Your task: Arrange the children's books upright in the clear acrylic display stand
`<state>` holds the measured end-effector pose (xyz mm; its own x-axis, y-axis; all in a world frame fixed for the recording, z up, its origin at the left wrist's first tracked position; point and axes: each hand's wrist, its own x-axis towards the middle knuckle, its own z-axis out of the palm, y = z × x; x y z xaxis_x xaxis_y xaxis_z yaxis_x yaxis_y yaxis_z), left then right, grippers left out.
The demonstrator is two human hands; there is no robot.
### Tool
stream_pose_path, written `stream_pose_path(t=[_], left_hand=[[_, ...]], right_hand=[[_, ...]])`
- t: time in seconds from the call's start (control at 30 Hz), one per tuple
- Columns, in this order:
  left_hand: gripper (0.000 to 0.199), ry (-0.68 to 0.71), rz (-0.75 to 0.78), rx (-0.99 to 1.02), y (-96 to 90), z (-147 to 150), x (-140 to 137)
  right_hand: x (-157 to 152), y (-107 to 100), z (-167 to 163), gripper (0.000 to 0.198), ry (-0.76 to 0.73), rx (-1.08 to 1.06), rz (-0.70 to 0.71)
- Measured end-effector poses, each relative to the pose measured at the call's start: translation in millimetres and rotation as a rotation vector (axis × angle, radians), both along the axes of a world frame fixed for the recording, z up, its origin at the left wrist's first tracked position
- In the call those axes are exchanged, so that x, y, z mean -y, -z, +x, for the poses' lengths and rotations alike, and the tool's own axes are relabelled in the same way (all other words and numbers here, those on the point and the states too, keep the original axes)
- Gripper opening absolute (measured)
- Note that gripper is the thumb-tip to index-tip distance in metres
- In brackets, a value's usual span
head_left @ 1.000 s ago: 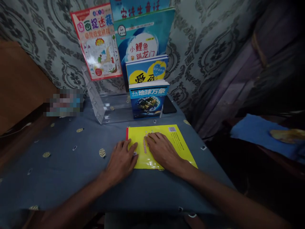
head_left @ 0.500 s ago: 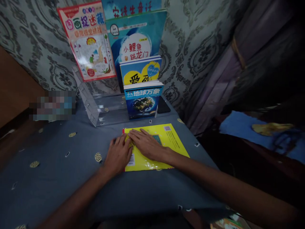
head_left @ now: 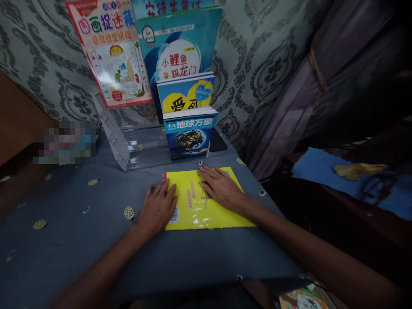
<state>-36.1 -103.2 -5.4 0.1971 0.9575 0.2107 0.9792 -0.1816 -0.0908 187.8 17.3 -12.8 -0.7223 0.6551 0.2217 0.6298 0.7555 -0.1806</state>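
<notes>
Right hand [head_left: 223,189] slid away from left hand [head_left: 158,207]; both spread loosely on yellow book [head_left: 197,214], gripping nothing. Probably smoothing; next stroke needs steady pressure.

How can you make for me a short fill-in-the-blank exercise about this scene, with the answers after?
1. The flat-lying book beneath the right hand has a mostly ____ cover.
2. The left hand is nearest to this book's ____ edge.
3. The front book in the clear stand pictures planet ____.
Missing words: yellow; left; Earth.
</notes>
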Motion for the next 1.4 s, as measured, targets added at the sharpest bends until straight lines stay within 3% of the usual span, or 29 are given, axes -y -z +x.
stream_pose_path(t=[0.23,0.5,0.7,0.9,1.1,1.27,1.4], left_hand=[[0.041,0.052,-0.024,-0.071,-7.5,6.4,-15.8],[0.042,0.107,-0.125,-0.083,-20.1,37.2,-42.6],[0.052,0.174,-0.141,0.02,-9.4,49.0,-61.7],[0.055,0.18,-0.086,0.117,9.7,48.2,-68.4],[0.04,0.24,-0.045,0.226,8.4,26.8,-67.3],[0.034,0.1,0.037,0.201,3.6,-12.8,-47.1],[0.035,0.069,0.089,0.179,7.0,-30.0,-33.5]], right_hand=[[26.0,-4.0,20.4,0.045,0.101,0.072,0.122],[76.5,4.2,51.9,0.041,0.146,0.075,0.253],[107.8,3.7,43.7,0.038,0.177,0.015,0.235],[113.6,-1.2,38.9,0.036,0.186,-0.013,0.217],[107.5,-0.3,45.7,0.036,0.161,-0.014,0.204],[102.7,7.6,48.1,0.036,0.145,-0.034,0.254],[96.8,13.2,47.4,0.035,0.127,-0.036,0.299]])
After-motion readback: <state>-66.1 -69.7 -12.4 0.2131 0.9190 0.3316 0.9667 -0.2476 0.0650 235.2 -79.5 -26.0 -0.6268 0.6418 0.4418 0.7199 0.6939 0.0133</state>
